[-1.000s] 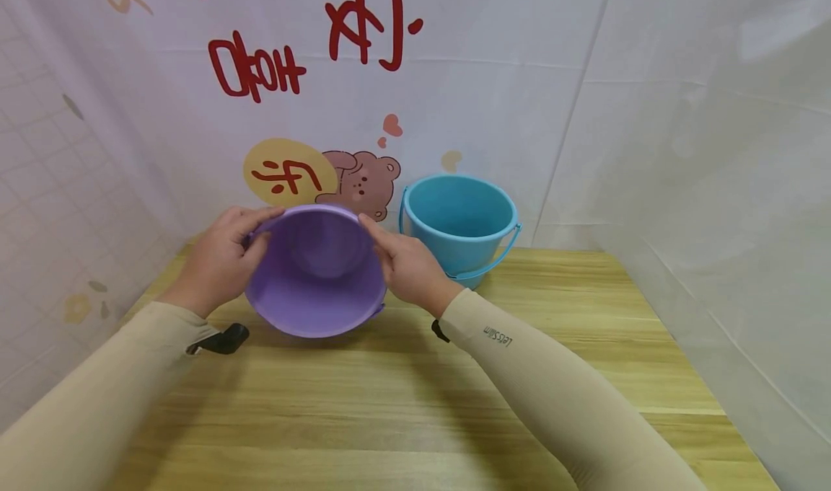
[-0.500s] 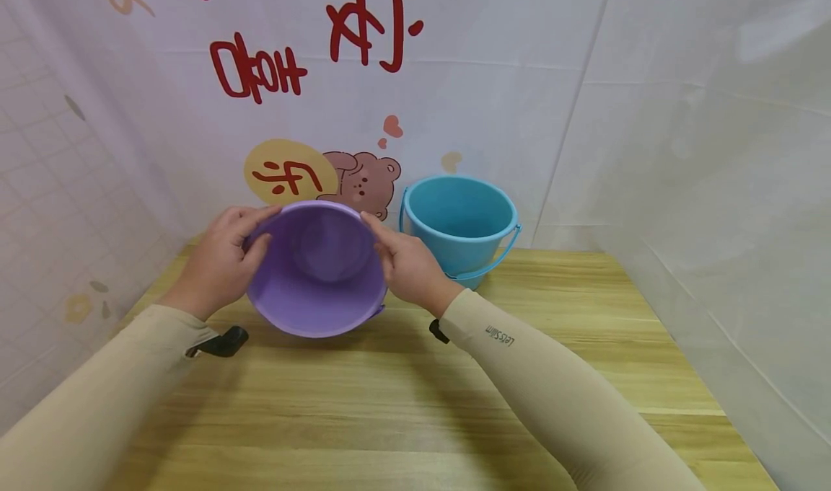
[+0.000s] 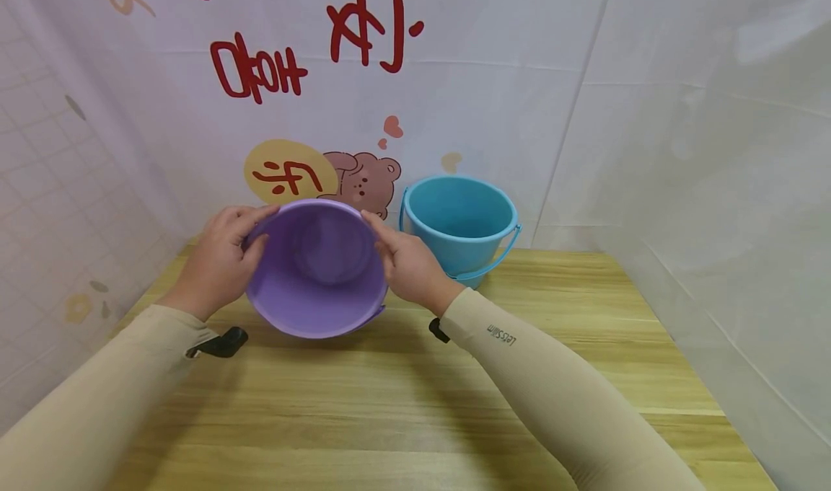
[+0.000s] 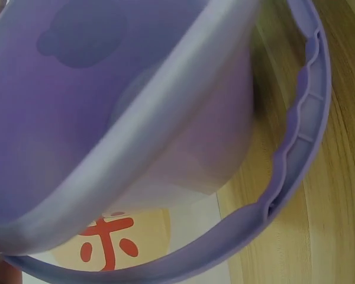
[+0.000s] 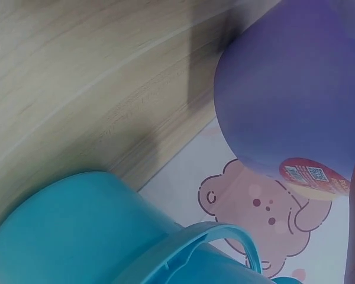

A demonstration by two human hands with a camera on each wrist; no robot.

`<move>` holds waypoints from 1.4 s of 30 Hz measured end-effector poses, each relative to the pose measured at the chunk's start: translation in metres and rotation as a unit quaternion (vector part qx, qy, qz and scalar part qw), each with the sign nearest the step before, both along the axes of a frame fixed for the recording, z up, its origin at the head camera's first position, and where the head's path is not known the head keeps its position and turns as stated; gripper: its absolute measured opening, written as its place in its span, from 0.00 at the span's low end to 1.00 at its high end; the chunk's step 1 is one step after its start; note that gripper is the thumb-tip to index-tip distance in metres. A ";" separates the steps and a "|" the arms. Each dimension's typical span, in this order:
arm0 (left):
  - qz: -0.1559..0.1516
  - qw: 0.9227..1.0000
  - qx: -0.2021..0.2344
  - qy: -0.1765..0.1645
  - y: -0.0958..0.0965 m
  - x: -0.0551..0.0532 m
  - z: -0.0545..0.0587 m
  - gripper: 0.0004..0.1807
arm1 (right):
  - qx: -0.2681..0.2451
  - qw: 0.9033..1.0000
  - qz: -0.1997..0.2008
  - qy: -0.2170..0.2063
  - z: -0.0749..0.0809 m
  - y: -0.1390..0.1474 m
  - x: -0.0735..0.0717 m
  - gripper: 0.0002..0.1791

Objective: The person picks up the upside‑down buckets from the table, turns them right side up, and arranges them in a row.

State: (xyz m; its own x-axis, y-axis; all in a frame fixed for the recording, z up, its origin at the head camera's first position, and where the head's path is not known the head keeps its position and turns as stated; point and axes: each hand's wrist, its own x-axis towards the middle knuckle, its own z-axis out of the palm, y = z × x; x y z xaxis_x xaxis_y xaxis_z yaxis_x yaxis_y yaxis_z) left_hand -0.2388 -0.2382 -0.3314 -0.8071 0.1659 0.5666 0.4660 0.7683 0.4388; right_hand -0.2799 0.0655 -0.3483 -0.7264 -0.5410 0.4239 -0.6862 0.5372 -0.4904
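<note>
Held tilted at centre-left of the head view, mouth toward the camera: a purple plastic bucket (image 3: 316,267), lifted above the near part of a wooden table (image 3: 415,404). Gripped on its left wall by the left hand (image 3: 217,264), fingers curled over the rim and thumb along the outside; clasped on its right wall by the right hand (image 3: 405,264), fingers spread along the rim and pressed to the plastic. Hanging loose below the bucket in the left wrist view, lower right of frame: its purple handle (image 4: 284,195). Visible at right in the right wrist view: a red sticker (image 5: 313,176) on the bucket's underside. Standing upright just right of centre, against the backdrop: a blue bucket (image 3: 459,224), handle down, close behind the right hand. On the white backdrop, a cartoon bear (image 3: 363,181) and red lettering (image 3: 256,69).
</note>
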 end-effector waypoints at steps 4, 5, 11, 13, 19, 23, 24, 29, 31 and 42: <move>0.000 1.000 0.004 0.007 0.000 -0.001 0.000 0.24 | -0.007 1.000 0.002 -0.005 0.001 0.000 0.001 0.31; 0.001 1.000 0.006 0.008 0.000 -0.001 0.000 0.24 | -0.007 1.000 0.003 -0.007 0.001 -0.001 0.001 0.31; 0.009 1.000 0.018 0.021 -0.002 -0.002 0.000 0.24 | -0.018 1.000 0.002 -0.021 0.003 -0.002 0.002 0.30; 0.013 0.999 0.017 0.026 -0.002 -0.002 0.001 0.24 | -0.027 0.999 0.000 -0.026 0.004 -0.002 0.002 0.30; 0.030 0.999 0.004 0.024 0.001 0.000 0.005 0.24 | -0.040 0.999 -0.008 -0.019 0.004 0.000 0.003 0.28; 0.041 0.999 -0.002 0.016 0.003 0.002 0.006 0.24 | -0.022 1.000 -0.005 0.008 0.000 0.002 0.003 0.29; 0.043 0.999 -0.003 0.016 0.003 0.002 0.007 0.24 | -0.015 1.000 -0.003 0.013 0.000 0.003 0.004 0.30; 0.049 0.999 -0.006 0.019 0.004 0.002 0.007 0.24 | 0.012 1.000 0.008 0.018 -0.004 0.005 0.004 0.35; 0.050 0.998 -0.008 0.020 0.003 0.002 0.008 0.24 | 0.016 1.000 0.009 0.018 -0.006 0.005 0.003 0.36; 0.042 0.999 -0.005 0.009 0.003 0.001 0.013 0.25 | 0.021 0.999 0.008 0.025 -0.001 0.002 0.005 0.34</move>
State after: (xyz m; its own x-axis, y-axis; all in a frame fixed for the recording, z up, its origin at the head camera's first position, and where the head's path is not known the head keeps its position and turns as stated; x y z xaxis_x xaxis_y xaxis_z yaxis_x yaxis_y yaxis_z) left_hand -0.2375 -0.2354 -0.3182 -0.8083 0.1033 0.5796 0.4073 0.8090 0.4238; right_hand -0.2747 0.0678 -0.3495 -0.6968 -0.5696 0.4360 -0.7172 0.5456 -0.4335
